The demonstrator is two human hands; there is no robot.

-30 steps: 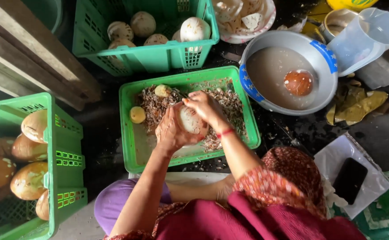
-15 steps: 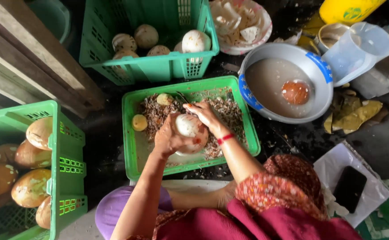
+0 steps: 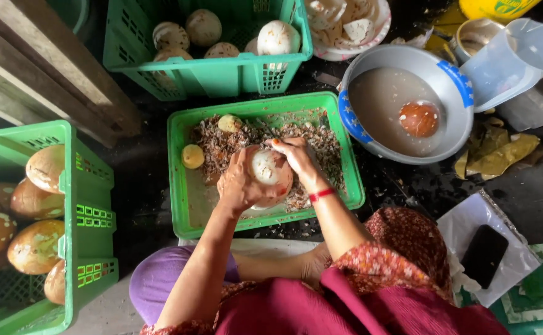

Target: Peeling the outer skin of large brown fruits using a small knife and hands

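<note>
We cup a round, partly peeled coconut in our left hand, fingers curled under and around it, while our right hand closes over its top edge. It sits above the shallow green tray littered with brown shavings, beside the grey basin of cloudy water.

Dark floor, crowded with crates and a basin

You had the dark, wet floor under everything: a shallow green tray in the middle, a green crate just beyond it, and another green crate well off to one side. A grey basin with a blue-patched rim sat just beside the tray, a clear plastic jug touching its far edge, yellowish leaf scraps near it, and a white sheet carrying a black phone.
</note>
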